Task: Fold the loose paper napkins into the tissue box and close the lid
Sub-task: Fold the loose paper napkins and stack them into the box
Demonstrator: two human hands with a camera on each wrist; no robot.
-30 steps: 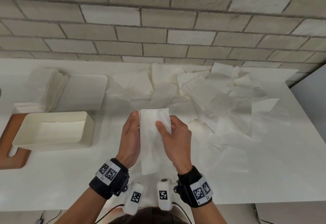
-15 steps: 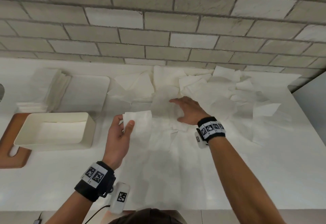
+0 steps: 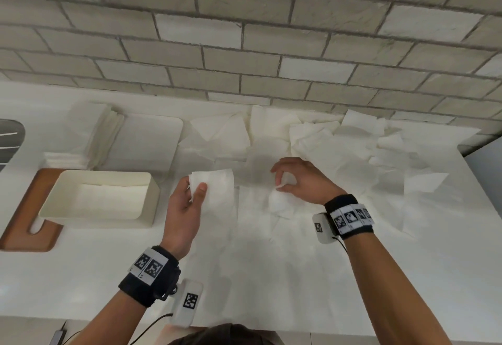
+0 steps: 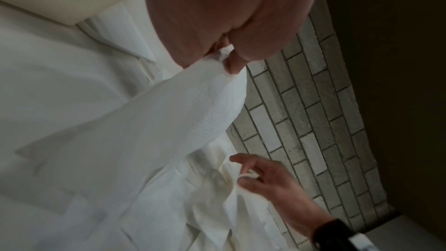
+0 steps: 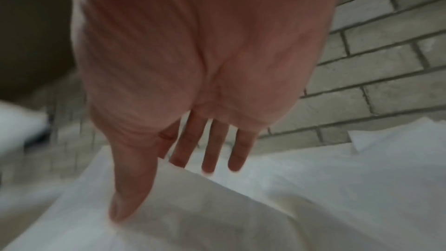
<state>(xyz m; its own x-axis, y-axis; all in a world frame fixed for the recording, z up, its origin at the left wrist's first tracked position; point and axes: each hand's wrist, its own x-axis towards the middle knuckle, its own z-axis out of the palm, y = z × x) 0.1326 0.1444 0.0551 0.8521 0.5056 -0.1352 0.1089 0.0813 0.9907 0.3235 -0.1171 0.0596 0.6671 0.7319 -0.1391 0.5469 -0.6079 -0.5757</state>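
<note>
Since half a second ago our right hand (image 3: pixel 304 180) has drawn back from the heap of loose white paper napkins (image 3: pixel 334 151) and now pinches the corner of one crumpled white napkin (image 3: pixel 281 202), lifting it just off the white bench (image 3: pixel 81 276). Our left hand (image 3: pixel 187 208) grips a folded white paper napkin (image 3: pixel 217 189) between thumb and fingers (image 3: pixel 199 191), just right of the open cream rectangular tissue box (image 3: pixel 152 198). The box's flat cream lid (image 3: pixel 152 140) lies behind the box.
</note>
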